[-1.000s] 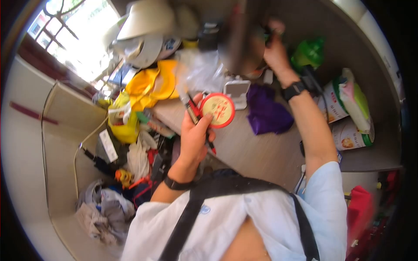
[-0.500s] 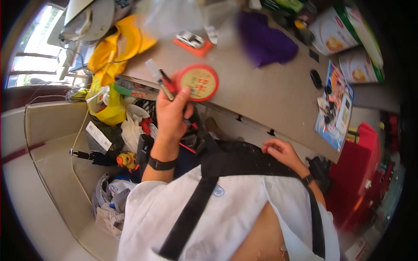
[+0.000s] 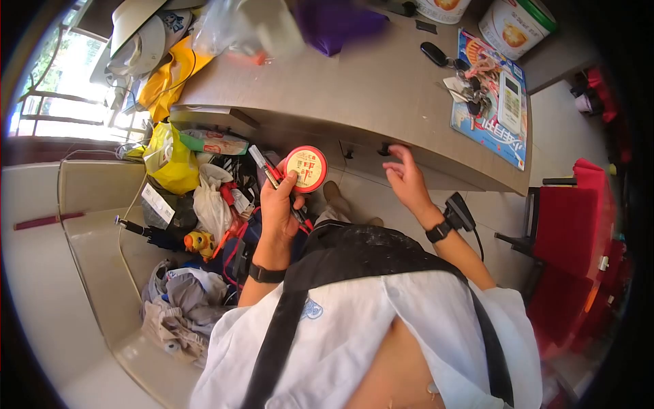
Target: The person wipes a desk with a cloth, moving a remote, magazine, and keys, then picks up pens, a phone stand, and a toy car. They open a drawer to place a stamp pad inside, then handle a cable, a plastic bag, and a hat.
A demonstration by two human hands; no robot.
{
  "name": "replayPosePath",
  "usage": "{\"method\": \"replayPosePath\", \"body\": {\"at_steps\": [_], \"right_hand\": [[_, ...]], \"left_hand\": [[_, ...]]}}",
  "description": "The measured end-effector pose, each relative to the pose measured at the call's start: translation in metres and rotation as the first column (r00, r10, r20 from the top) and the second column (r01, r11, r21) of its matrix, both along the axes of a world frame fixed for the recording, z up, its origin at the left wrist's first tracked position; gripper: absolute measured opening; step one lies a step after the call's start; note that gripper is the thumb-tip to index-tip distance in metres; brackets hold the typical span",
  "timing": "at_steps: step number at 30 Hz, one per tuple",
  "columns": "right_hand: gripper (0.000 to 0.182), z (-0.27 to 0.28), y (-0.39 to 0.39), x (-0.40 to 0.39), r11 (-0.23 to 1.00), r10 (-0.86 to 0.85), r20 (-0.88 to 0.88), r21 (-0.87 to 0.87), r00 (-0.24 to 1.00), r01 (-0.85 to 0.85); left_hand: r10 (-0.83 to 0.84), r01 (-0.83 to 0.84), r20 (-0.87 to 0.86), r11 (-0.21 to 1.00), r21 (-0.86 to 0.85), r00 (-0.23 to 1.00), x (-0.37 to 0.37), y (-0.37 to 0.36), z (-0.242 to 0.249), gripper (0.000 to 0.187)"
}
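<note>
Landmark: the worktop point(image 3: 381, 88).

Left hand point(image 3: 281, 204), below the worktop's front edge: fingers closed around a round red tin point(image 3: 306, 168) plus a bundle of pens point(image 3: 268, 168). We pinch the tin by thumb and fingertips, lid facing up, and the pens stick out past the knuckles toward the worktop edge.

Right hand point(image 3: 403, 180), also under the front edge: fingers spread and empty, fingertips just at a dark drawer handle point(image 3: 386, 148) on the worktop's front face. We can't tell whether they touch it.

On the worktop, far right end: a magazine point(image 3: 492, 102) with keys point(image 3: 466, 82) and a white remote point(image 3: 509, 102) lying on it. Behind that, toward the back, two food tubs point(image 3: 514, 27). Back middle: a purple cloth point(image 3: 334, 20). Back left: a clear plastic bag point(image 3: 248, 31) and a yellow cloth point(image 3: 167, 78).

Below the worktop's left end: a yellow bag point(image 3: 170, 163), white bags and loose clutter on the floor, crumpled clothes point(image 3: 177, 307) further out.

Risks as we judge them:
- The left hand is overloaded. Tin and pens in one grip, so any shift of the fingers could let the tin slip off into the clutter under the worktop, hard to find there.
- Pens poke toward the worktop edge and could catch on it and get levered out of the grip.
- Magazine overhangs the worktop's right front corner. A jolt to the worktop could slide keys and remote off.
</note>
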State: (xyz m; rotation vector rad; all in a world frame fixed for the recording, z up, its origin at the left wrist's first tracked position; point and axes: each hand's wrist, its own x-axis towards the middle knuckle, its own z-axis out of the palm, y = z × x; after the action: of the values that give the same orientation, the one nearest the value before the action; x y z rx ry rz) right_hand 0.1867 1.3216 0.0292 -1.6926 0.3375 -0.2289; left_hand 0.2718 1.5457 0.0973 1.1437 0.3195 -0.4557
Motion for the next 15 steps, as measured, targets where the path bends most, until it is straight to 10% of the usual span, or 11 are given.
{"method": "replayPosePath", "body": {"at_steps": [15], "right_hand": [[0.044, 0.001, 0.030, -0.042, 0.956, 0.236, 0.037, -0.189, 0.971, -0.225]], "left_hand": [[-0.202, 0.159, 0.220, 0.967, 0.200, 0.954, -0.020, -0.013, 0.047, 0.029]]}}
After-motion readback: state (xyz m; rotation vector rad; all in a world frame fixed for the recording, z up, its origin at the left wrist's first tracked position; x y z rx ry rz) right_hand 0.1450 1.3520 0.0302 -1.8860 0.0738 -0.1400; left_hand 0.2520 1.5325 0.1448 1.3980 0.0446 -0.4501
